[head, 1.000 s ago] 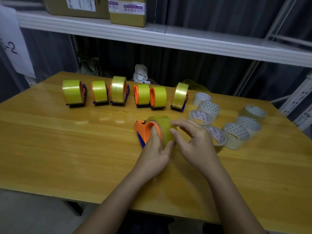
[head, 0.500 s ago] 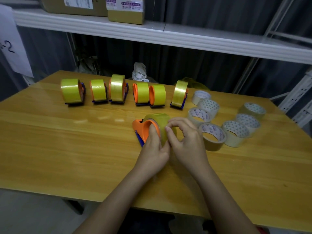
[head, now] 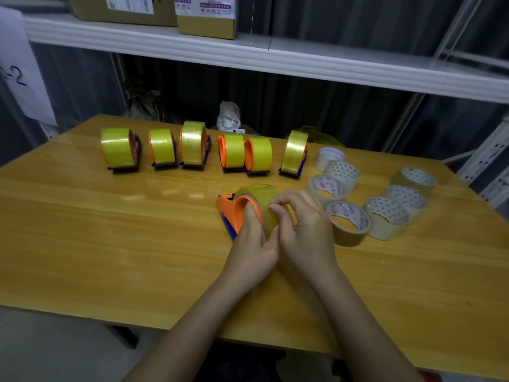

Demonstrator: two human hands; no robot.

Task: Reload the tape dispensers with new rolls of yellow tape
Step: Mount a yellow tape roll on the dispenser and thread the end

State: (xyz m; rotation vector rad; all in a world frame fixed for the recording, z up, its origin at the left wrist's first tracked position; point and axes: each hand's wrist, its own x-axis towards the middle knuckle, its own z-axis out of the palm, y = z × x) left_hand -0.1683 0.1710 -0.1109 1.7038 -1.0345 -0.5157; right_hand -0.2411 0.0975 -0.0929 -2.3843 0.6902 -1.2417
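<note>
Near the middle of the tabletop point(head: 110, 244), both hands work on one orange dispenser point(head: 234, 210) with a yellow roll point(head: 259, 194) on it. The left hand point(head: 252, 244) holds the dispenser; its fingers point(head: 249, 213) curl over the orange side and its thumb lies on the near part of the roll. The right hand point(head: 303, 224) has its fingertips pinched together on the face of the roll, near its top. The two hands touch each other at the near side of the roll.

Compared with a second ago, the right hand has slid left and closed up. Then its fingers were spread wider over the roll; now they are bunched tight and pick at the tape. The left hand has stayed in about the same grip. The dispenser has not moved from its spot.

Along the far edge stands a row of six filled dispensers point(head: 190, 144), each with a yellow roll, all upright. They sit where they were before.

Toward the right edge lies a group of seven loose rolls point(head: 385, 216), flat on the tabletop, pale or clear. The brownish one point(head: 348, 223) lies just beside the right hand. None has moved.

Above the tabletop runs a white shelf point(head: 303, 62) with cardboard boxes point(head: 206, 15) on it.
</note>
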